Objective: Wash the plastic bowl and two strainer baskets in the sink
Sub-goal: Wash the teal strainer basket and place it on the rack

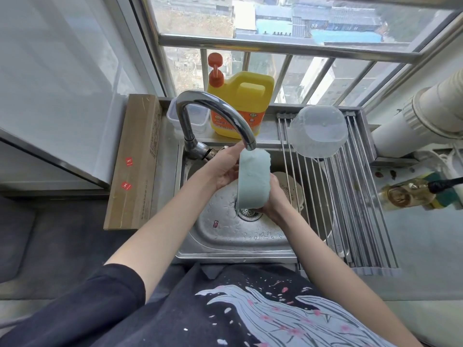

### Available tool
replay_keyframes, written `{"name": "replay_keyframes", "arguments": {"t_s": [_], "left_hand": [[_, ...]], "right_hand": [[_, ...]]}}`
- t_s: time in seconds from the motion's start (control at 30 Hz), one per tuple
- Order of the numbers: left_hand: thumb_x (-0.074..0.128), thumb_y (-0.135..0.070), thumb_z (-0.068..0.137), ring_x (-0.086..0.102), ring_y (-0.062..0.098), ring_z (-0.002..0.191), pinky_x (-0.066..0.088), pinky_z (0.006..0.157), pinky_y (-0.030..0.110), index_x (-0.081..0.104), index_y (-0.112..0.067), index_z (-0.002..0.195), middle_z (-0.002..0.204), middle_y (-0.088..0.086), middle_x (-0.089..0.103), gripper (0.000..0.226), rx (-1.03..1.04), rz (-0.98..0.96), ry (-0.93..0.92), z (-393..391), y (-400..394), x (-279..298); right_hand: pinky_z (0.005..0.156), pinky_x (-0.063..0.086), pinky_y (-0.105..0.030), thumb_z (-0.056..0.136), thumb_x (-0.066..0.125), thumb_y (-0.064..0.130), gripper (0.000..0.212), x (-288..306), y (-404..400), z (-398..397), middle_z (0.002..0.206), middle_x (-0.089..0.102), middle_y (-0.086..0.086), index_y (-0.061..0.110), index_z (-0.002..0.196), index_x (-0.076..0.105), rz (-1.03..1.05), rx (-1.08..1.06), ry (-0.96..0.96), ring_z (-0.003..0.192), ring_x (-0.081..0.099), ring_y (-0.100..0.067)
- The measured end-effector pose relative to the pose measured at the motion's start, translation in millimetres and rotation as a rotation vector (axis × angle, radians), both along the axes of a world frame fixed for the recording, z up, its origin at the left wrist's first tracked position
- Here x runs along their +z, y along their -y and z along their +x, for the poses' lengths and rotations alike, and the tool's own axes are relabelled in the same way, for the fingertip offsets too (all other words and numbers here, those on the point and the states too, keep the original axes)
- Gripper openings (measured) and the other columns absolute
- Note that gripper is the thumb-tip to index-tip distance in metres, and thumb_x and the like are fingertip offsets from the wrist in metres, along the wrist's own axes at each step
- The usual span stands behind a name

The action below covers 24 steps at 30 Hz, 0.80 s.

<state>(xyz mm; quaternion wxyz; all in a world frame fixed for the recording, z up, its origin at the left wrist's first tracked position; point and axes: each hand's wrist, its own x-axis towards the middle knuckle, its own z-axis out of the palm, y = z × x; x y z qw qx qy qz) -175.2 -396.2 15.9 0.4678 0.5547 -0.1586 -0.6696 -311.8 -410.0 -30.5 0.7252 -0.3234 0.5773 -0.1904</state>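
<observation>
Under the faucet [215, 116], pale blue strainer basket [254, 179] gripped on edge by left hand [226, 171] and right hand [274, 196], apparently for rinsing over the sink [225, 236] drain

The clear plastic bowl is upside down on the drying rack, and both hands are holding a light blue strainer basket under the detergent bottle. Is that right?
Not quite: the head view shows both hands, left hand and right hand, holding the light blue strainer basket under the faucet, not the detergent bottle. The clear plastic bowl is upside down on the drying rack.
</observation>
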Motion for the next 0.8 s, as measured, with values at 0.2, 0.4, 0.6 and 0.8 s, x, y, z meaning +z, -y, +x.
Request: {"name": "replay_keyframes", "arguments": {"t_s": [0.2, 0.4, 0.6, 0.8], "left_hand": [[0.037, -0.048, 0.098, 0.069, 0.021, 0.095, 0.056, 0.071, 0.029, 0.056, -0.008, 0.128, 0.113, 0.009, 0.069, 0.053, -0.033, -0.018, -0.138, 9, -12, -2], [0.042, -0.048, 0.096, 0.063, 0.015, 0.086, 0.05, 0.076, 0.028, 0.062, -0.016, 0.113, 0.095, -0.001, 0.07, 0.043, -0.146, -0.057, -0.121, 9, -19, -2], [0.041, -0.044, 0.098, 0.06, 0.024, 0.106, 0.041, 0.099, 0.043, 0.06, -0.011, 0.122, 0.111, 0.007, 0.066, 0.044, -0.061, -0.046, -0.238, 12, -16, -9], [0.045, -0.028, 0.098, 0.067, 0.016, 0.091, 0.052, 0.085, 0.031, 0.061, -0.01, 0.115, 0.099, 0.004, 0.071, 0.029, -0.034, -0.105, -0.258, 14, -18, -9]], "right_hand": [[0.058, 0.056, -0.054, 0.097, 0.038, 0.048, 0.04, 8, -4, 3, 0.119, 0.058, -0.011, 0.021, 0.123, 0.05, 0.096, -0.034, -0.049, 0.101, 0.06, -0.038], [0.039, 0.053, -0.034, 0.097, 0.045, 0.042, 0.032, 14, -4, -1, 0.089, 0.058, -0.014, 0.013, 0.108, 0.053, 0.273, -0.068, -0.092, 0.071, 0.061, -0.028], [0.041, 0.054, -0.025, 0.093, 0.055, 0.03, 0.024, 19, -6, -2, 0.081, 0.052, -0.014, 0.006, 0.089, 0.05, 0.362, -0.1, -0.076, 0.067, 0.057, -0.021], [0.035, 0.052, -0.026, 0.093, 0.061, 0.025, 0.029, 22, -10, 3, 0.089, 0.057, -0.015, -0.003, 0.099, 0.058, 0.549, -0.308, 0.081, 0.037, 0.062, -0.018]]}}
